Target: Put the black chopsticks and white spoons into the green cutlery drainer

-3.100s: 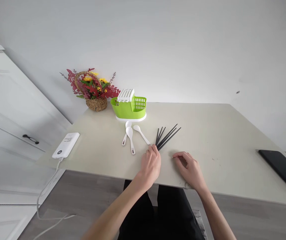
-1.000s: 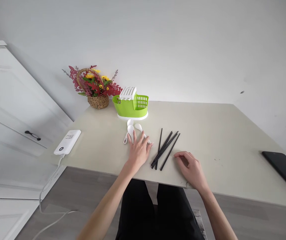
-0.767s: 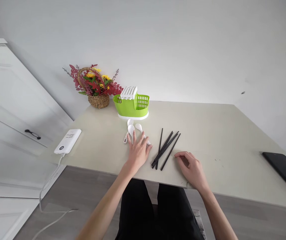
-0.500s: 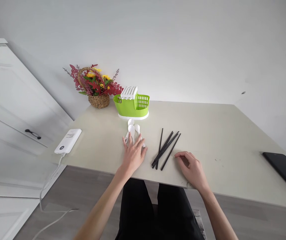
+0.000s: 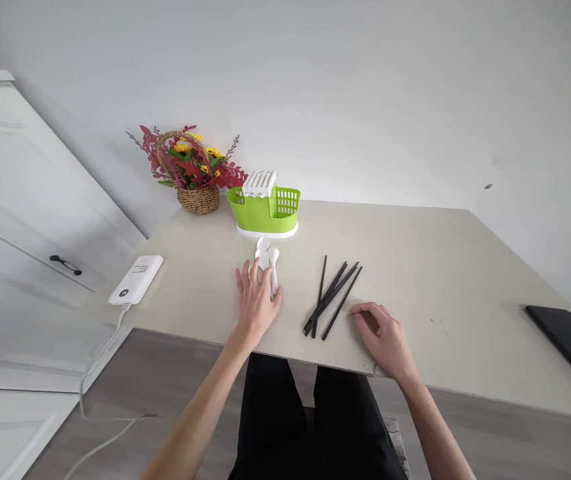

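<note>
My left hand (image 5: 255, 303) lies on the beige table (image 5: 415, 267) with its fingers over the handles of the white spoons (image 5: 266, 255), gathering them into a bunch; the bowls stick out beyond my fingertips. Several black chopsticks (image 5: 332, 297) lie loosely fanned to the right of that hand. My right hand (image 5: 384, 337) rests on the table just right of the chopsticks' near ends, fingers loosely curled and holding nothing. A green cutlery caddy (image 5: 264, 212) with a white slotted insert stands behind the spoons.
A wicker basket of red and yellow flowers (image 5: 190, 170) stands at the back left by the wall. A white power bank (image 5: 136, 279) with a cable lies at the left edge. A black tablet (image 5: 570, 340) lies at the right edge. White cabinet doors (image 5: 25, 227) are on the left.
My left hand let go of the chopsticks, moved left to the spoons and pushed them closer together. The chopsticks now lie spread nearer the table's front. My right hand has stayed put.
</note>
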### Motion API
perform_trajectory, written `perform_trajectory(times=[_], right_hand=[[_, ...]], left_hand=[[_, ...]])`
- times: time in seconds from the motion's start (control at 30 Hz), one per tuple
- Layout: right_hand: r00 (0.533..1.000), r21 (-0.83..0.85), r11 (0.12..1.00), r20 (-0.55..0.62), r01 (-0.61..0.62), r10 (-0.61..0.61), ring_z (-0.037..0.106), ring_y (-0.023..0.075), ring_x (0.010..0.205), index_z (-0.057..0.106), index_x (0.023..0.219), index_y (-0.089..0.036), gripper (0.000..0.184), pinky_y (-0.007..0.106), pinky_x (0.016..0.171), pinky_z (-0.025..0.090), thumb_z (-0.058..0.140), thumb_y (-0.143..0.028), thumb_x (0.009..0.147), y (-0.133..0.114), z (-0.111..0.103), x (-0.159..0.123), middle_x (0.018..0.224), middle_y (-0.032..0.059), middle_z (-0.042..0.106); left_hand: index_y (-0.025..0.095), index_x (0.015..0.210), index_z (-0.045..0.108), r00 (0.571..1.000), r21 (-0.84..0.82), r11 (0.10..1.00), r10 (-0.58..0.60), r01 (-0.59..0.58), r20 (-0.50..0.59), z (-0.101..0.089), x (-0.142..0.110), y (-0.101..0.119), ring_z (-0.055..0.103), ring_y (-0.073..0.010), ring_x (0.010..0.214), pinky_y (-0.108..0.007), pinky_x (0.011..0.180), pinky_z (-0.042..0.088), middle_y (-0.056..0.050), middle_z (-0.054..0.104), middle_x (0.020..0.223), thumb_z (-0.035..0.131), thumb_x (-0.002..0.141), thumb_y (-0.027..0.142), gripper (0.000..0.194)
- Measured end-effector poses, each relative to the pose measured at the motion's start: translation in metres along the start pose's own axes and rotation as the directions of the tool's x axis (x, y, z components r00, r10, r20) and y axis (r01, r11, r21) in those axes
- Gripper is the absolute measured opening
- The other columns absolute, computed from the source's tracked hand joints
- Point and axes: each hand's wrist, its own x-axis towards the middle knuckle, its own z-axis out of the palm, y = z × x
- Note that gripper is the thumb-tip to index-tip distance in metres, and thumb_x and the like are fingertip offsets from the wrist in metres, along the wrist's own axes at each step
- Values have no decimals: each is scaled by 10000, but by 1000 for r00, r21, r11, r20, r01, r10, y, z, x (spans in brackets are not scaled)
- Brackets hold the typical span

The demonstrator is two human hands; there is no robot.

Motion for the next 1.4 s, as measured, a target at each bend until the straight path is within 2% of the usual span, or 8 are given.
perform_trajectory(times=[0.1, 0.2, 0.37, 0.5, 0.67, 1.03, 1.3, 1.4], right_hand=[[1000, 0, 1000, -4, 1, -1, 650, 281, 1070, 706, 1036, -273, 256, 412, 873, 505, 504, -429, 1018, 0, 0, 0, 1103, 83, 733], [1000, -3, 1000, -8, 2, -3, 653, 282, 1062, 709, 1033, -272, 255, 412, 870, 503, 507, -426, 1014, 0, 0, -1, 1103, 86, 734], [1000, -5, 1000, -4, 2, -2, 655, 276, 1053, 706, 1036, -280, 245, 405, 862, 502, 509, -424, 1014, 0, 0, -1, 1100, 76, 733], [1000, -8, 1000, -7, 6, -6, 658, 282, 1038, 707, 1039, -274, 258, 405, 851, 507, 505, -433, 1017, 0, 0, -1, 1103, 88, 734], [1000, -7, 1000, -8, -6, 6, 652, 284, 1050, 708, 1041, -277, 257, 409, 852, 512, 503, -429, 1014, -1, 0, 0, 1110, 86, 734], [1000, -9, 1000, -11, 16, -17, 669, 288, 1037, 706, 1038, -271, 284, 427, 864, 525, 497, -462, 1022, -1, 0, -1, 1107, 95, 741], [1000, -3, 1000, -7, 2, -2, 667, 281, 1035, 708, 1039, -274, 261, 396, 813, 513, 506, -438, 1018, 0, 1, 0, 1102, 87, 736], [1000, -2, 1000, -8, -4, 4, 665, 283, 1043, 707, 1038, -274, 251, 406, 840, 510, 508, -426, 1015, -1, 1, 0, 1104, 84, 736]], left_hand=[[146, 1438, 488, 999, 8, 999, -37, 37, -9, 2, 4, -4, 353, -429, 1547, -696, 1266, 249, -235, 445, 1598, 587, 971, 263, 491], [106, 1449, 452, 997, 29, 996, -80, 80, -5, 4, 7, -9, 391, -438, 1516, -686, 1252, 275, -275, 460, 1569, 593, 954, 256, 536], [133, 1466, 432, 994, 25, 994, -104, 104, 19, 6, 10, -22, 502, -408, 1421, -660, 1209, 337, -252, 551, 1486, 558, 962, 243, 531], [138, 1463, 460, 993, 26, 993, -113, 112, 23, 8, 12, -30, 583, -397, 1292, -599, 1147, 405, -232, 635, 1365, 558, 967, 251, 518], [94, 1443, 494, 992, 54, 990, -129, 128, 1, 11, 14, -32, 579, -405, 1234, -534, 1078, 449, -237, 644, 1305, 545, 995, 307, 499], [101, 1366, 555, 986, 117, 979, -162, 164, -28, 16, 14, -36, 578, -394, 1144, -509, 999, 468, -214, 631, 1203, 508, 1020, 358, 433], [114, 1306, 598, 987, 152, 975, -163, 163, -14, 17, 14, -36, 579, -393, 1112, -511, 988, 463, -197, 642, 1148, 508, 1030, 383, 396], [124, 1281, 618, 987, 162, 974, -162, 159, 8, 18, 14, -37, 577, -390, 1108, -510, 984, 459, -188, 646, 1122, 494, 1041, 381, 373]])
